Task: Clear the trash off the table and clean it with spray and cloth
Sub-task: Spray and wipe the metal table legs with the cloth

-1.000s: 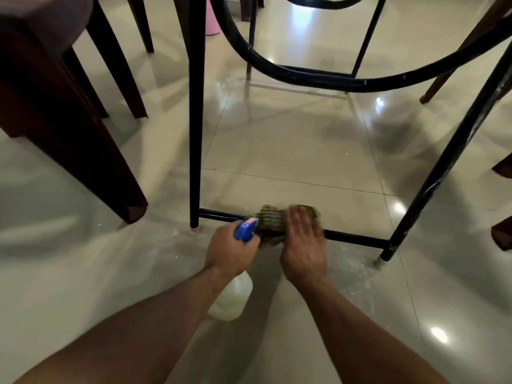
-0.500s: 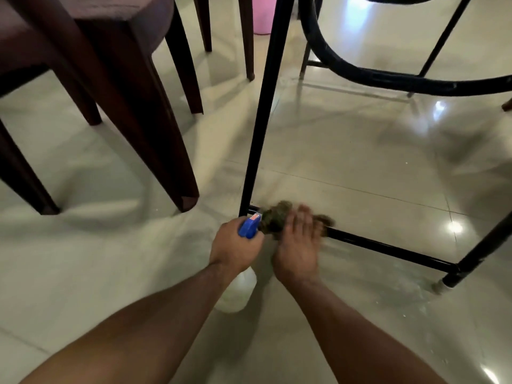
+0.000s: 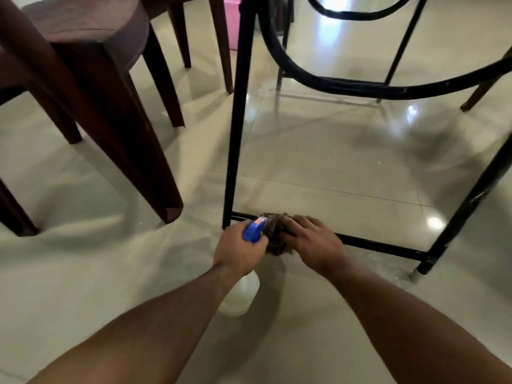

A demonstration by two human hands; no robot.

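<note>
Gripping spray bottle (image 3: 240,299) in left hand (image 3: 238,253), blue nozzle just beside cloth (image 3: 273,241), likely for quick re-wetting. Pressing cloth onto low desk crossbar (image 3: 379,245) near floor (image 3: 110,273) under flat-fingered right hand (image 3: 314,245), for firm wiping contact.

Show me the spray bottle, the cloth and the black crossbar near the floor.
spray bottle (image 3: 240,299): head view, on its white body.
cloth (image 3: 273,243): head view, on the bunched fabric beside the blue trigger head.
black crossbar (image 3: 379,245): head view, on the bare stretch right of the cloth.
</note>
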